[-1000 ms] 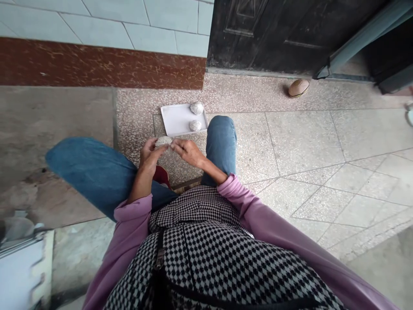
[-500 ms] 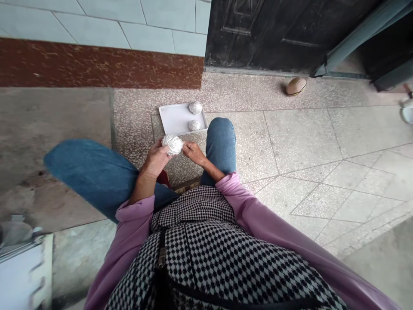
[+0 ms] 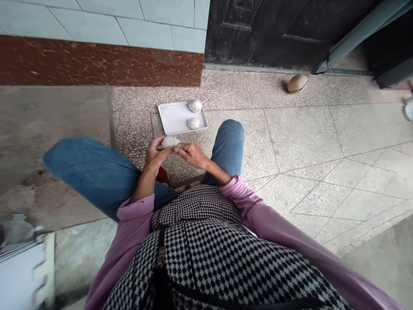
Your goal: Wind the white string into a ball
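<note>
I sit on the floor with my knees apart. My left hand [image 3: 155, 153] and my right hand [image 3: 190, 153] meet in front of me, both closed around a pale, silvery-white ball [image 3: 170, 141] that looks like wound thread or foil. Only its top shows above my fingers. Just beyond them a white tray [image 3: 174, 118] lies on the floor with two similar balls, one [image 3: 195, 106] at its far right corner and another [image 3: 193, 123] nearer me.
My blue-jeaned knees flank the hands, the right knee [image 3: 229, 137] close to the tray. A tan shoe [image 3: 297, 83] lies by the dark door [image 3: 277, 30]. A red object [image 3: 162, 176] peeks out below my left wrist. A white box edge [image 3: 22, 271] is at bottom left.
The ball was turned up and fully visible in my left hand half a second ago; now both hands cover it again and have shifted slightly. The tray's balls have not moved.
</note>
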{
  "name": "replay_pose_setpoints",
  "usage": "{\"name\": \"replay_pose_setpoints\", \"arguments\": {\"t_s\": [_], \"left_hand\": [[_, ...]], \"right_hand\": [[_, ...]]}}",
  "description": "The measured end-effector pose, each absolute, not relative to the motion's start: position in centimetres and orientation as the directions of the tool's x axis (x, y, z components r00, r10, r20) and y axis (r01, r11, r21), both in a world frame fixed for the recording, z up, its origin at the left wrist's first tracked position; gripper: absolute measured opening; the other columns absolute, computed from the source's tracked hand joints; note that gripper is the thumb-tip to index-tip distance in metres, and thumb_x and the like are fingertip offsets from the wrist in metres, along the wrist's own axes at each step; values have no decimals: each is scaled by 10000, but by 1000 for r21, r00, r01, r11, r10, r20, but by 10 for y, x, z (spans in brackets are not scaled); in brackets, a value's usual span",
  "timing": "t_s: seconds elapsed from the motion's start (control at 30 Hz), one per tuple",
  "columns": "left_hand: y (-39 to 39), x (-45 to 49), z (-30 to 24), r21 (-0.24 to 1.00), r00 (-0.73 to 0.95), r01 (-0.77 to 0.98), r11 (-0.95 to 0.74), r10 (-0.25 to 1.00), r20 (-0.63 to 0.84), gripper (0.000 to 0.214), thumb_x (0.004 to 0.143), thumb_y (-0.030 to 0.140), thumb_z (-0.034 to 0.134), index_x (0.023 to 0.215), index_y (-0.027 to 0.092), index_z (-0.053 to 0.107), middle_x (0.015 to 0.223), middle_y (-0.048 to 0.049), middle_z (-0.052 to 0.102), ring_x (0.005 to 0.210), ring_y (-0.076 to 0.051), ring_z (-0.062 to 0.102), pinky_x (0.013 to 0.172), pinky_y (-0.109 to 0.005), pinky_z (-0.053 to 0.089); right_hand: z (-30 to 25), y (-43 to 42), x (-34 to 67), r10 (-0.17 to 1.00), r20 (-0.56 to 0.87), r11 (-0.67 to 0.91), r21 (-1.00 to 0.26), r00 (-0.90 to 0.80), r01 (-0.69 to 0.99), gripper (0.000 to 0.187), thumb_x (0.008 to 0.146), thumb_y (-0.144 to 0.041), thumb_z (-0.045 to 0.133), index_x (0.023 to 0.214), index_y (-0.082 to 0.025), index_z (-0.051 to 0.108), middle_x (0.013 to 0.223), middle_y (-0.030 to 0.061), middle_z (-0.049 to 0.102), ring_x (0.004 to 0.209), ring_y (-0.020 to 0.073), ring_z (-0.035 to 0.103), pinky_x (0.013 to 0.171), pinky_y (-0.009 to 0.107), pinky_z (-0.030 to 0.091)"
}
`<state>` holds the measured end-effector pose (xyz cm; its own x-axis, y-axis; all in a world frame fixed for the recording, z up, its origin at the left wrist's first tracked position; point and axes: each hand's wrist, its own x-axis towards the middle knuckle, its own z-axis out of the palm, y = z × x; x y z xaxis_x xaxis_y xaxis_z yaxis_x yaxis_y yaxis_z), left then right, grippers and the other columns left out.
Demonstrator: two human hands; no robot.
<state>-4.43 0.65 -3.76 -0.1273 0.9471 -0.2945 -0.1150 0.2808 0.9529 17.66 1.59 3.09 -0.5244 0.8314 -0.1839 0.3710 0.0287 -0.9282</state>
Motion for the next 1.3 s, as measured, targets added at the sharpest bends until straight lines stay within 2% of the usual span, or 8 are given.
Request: {"name": "replay_pose_setpoints", "arguments": {"t_s": [0.17,0.33,0.5,0.73,0.93,1.03,1.13,1.3], "left_hand": [[1,-35,-19,910,52,-179,375,927,-372,719,632,462,1101,1274,230,873,1120,-78,875,939,-266,776,717,-305,568],[-4,-34,-14,869,170,-323,374,927,-336,605,640,424,1086,1171,223,875,1138,-111,898,1101,-349,851,796,-349,667],[-3,-32,-18,842,141,-402,361,933,-332,543,677,372,1068,1148,231,838,1119,-118,900,1197,-394,880,899,-431,748],[5,-31,-28,834,-126,-489,256,925,-358,568,654,358,1095,1124,249,794,1137,-77,880,1068,-288,852,835,-341,709],[9,-39,-39,943,-311,-176,282,893,-325,796,517,316,1169,1166,271,711,1048,-36,817,1051,-304,816,863,-357,640],[8,-38,-35,952,-213,-80,296,928,-306,799,523,379,1188,1158,279,714,981,-9,788,967,-278,783,828,-349,600],[4,-35,-26,927,-48,-162,337,936,-349,738,590,506,1175,1160,281,762,972,-13,801,889,-250,760,759,-331,582],[-2,-32,-18,873,110,-328,362,932,-345,740,655,650,1201,1166,272,821,1106,-72,866,929,-263,790,726,-331,608]], "right_hand": [[38,73,195,904,-117,14,-953,-410,304,578,1340,-499,829,865,-207,677,830,-8,599,887,178,534,896,317,450],[8,66,184,897,-274,-227,-959,-347,172,698,1295,-539,891,764,-243,548,734,-61,480,785,140,400,757,287,368],[-22,26,170,897,-364,-354,-931,-252,85,682,1335,-544,765,782,-282,463,683,-74,439,704,138,367,661,273,298],[-12,4,168,856,-350,-271,-930,-379,248,478,1268,-406,815,838,-233,698,703,-47,507,742,192,479,754,323,401],[18,-8,166,789,-276,-95,-937,-549,335,485,1278,-476,798,859,-251,704,831,22,669,889,245,628,930,372,537],[34,11,174,816,-207,-37,-951,-540,308,561,1286,-638,812,889,-255,708,884,37,704,934,259,646,960,389,550],[44,45,187,872,-106,29,-963,-478,267,611,1314,-682,788,902,-241,693,866,13,646,910,231,607,951,371,517],[40,78,193,914,-160,-43,-952,-373,304,579,1372,-467,771,863,-218,654,802,-43,530,867,168,494,875,324,430]]}}
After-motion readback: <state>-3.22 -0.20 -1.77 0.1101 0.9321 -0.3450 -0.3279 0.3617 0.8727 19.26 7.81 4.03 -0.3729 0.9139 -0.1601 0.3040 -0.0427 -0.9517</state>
